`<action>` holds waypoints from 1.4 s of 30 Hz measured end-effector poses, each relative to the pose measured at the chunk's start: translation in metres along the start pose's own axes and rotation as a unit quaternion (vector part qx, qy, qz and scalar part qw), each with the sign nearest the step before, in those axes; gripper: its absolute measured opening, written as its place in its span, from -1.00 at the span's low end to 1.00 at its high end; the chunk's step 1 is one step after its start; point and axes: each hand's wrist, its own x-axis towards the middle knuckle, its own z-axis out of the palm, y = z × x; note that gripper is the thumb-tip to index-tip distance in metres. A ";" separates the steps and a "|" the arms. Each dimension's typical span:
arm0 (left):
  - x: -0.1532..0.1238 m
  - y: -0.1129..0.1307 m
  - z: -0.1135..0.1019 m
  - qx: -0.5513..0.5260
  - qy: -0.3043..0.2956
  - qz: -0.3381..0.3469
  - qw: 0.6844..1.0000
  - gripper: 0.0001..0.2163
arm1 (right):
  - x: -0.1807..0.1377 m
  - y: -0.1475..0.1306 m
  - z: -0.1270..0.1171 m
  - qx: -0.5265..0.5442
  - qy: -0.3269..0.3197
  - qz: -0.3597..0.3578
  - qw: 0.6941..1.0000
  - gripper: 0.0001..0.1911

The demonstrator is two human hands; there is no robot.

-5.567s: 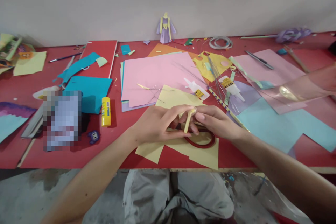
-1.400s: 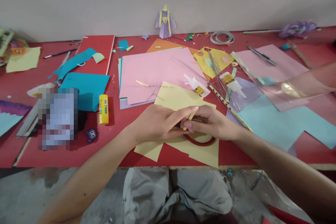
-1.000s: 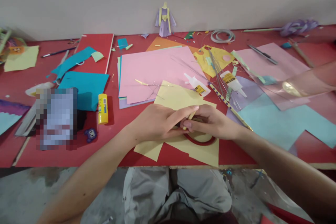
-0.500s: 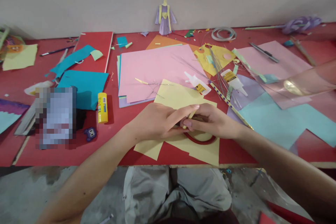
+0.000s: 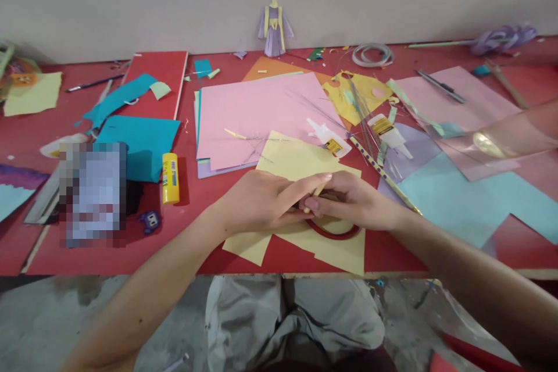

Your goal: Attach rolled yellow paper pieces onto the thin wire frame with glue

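Observation:
My left hand (image 5: 261, 202) and my right hand (image 5: 353, 200) meet over a pale yellow paper sheet (image 5: 300, 163) near the table's front edge. Both pinch a small rolled pale yellow paper piece (image 5: 317, 192), of which only a short bit shows between the fingers. Under my right hand lies a dark red ring-shaped handle (image 5: 333, 233), partly hidden. Both hands are closed.
A red table (image 5: 383, 256) carries pink sheets (image 5: 257, 110), teal paper (image 5: 139, 142), light blue paper (image 5: 471, 203), a yellow glue stick (image 5: 170, 177), two glue bottles (image 5: 329, 138), thin wires (image 5: 361, 110), a purple paper doll (image 5: 274, 26) by the wall. Another person's forearm (image 5: 514, 133) reaches in at right.
The rolled paper piece stood out clearly between my fingers 5.6 s ago; it now lies lower, mostly covered. The hands have hardly moved in the last second.

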 end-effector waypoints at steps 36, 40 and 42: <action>0.000 0.000 0.000 0.001 0.009 0.007 1.000 -0.51 | 0.000 -0.001 0.000 -0.013 0.002 -0.009 1.000 -0.78; 0.000 0.000 0.001 0.002 -0.002 0.001 1.000 -0.50 | 0.000 -0.002 0.000 -0.013 0.002 -0.004 1.000 -0.77; 0.000 0.000 0.001 0.003 0.002 0.003 1.000 -0.51 | 0.000 -0.002 0.000 -0.017 -0.001 -0.005 1.000 -0.76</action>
